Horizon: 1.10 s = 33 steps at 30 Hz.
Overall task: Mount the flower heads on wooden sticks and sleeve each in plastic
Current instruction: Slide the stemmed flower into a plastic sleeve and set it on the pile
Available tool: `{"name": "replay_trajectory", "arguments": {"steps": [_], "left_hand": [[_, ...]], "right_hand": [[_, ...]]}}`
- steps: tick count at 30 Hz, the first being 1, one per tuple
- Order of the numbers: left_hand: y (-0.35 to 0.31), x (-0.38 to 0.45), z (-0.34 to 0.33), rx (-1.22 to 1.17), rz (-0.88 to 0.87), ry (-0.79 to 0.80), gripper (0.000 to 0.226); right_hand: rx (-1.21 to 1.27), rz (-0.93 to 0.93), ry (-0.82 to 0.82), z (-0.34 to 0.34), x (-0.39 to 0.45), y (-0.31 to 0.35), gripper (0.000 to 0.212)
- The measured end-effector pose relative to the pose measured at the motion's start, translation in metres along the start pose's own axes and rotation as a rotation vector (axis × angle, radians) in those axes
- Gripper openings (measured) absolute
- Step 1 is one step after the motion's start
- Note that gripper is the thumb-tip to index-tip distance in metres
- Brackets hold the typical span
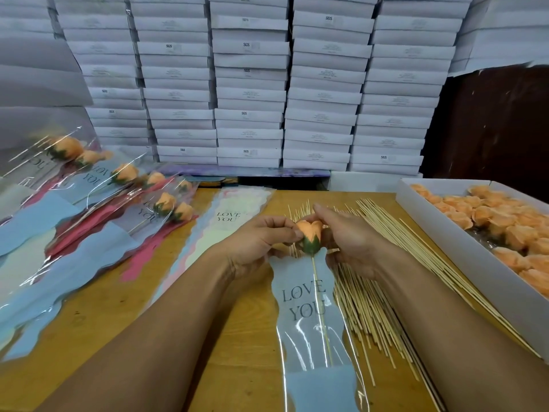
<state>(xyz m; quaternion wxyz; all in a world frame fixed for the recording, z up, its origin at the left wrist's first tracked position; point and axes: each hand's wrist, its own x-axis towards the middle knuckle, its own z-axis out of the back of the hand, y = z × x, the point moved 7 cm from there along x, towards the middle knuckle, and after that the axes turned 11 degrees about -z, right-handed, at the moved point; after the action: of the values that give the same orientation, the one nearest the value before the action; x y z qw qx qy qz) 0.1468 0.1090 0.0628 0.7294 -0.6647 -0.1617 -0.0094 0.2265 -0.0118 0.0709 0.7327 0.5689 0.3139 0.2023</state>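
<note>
Both hands hold one orange rose.
The left hand and right hand pinch the orange rose head between curled fingers; its stick hangs below them inside the "LOVE YOU" sleeve.

Two bare hands, left and right, meet at one peach fabric flower head on one thin wooden stick inside one clear plastic sleeve printed LOVE YOU. About seven finished sleeved peach flowers lie at left. The loose bamboo sticks, the peach heads in one white cardboard tray and the stacked white boxes are too many to count.
</note>
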Motion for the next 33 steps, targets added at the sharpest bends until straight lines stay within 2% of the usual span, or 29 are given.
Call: {"name": "replay_trajectory", "arguments": {"steps": [6, 10, 12, 15, 17, 20, 22, 26, 30, 33], "left_hand": [[0.0, 0.002, 0.005, -0.021, -0.02, -0.083, 0.007], [0.001, 0.002, 0.006, -0.084, -0.009, -0.132, 0.002], [0.001, 0.002, 0.005, -0.092, -0.027, -0.156, 0.002], [-0.001, 0.0, 0.006, -0.069, -0.063, -0.2, 0.003], [-0.004, 0.0, 0.005, -0.087, -0.063, -0.2, 0.016], [0.001, -0.002, 0.003, -0.212, 0.042, -0.203, 0.05], [0.005, -0.005, -0.002, -0.282, 0.132, -0.14, 0.057], [0.012, -0.017, -0.019, -0.309, 0.305, 0.147, 0.042], [0.011, -0.024, -0.023, -0.29, 0.357, 0.308, 0.037], [0.01, -0.026, -0.025, -0.269, 0.345, 0.369, 0.032]], "right_hand": [[-0.054, -0.012, 0.032, -0.002, 0.004, -0.004, 0.05], [-0.065, -0.01, 0.102, -0.005, 0.003, -0.004, 0.048], [-0.072, -0.016, 0.191, -0.011, 0.001, -0.005, 0.044], [-0.05, -0.031, 0.272, -0.015, 0.0, -0.008, 0.026], [0.002, -0.012, 0.262, -0.011, 0.002, -0.006, 0.017], [0.1, 0.037, 0.204, 0.001, 0.005, 0.0, 0.008], [0.148, 0.065, 0.137, 0.012, 0.007, 0.002, 0.012], [0.263, 0.074, 0.002, 0.033, 0.013, 0.002, 0.025], [0.403, 0.079, -0.105, 0.052, 0.018, -0.002, 0.014], [0.486, 0.097, -0.143, 0.058, 0.022, -0.006, 0.016]]}}
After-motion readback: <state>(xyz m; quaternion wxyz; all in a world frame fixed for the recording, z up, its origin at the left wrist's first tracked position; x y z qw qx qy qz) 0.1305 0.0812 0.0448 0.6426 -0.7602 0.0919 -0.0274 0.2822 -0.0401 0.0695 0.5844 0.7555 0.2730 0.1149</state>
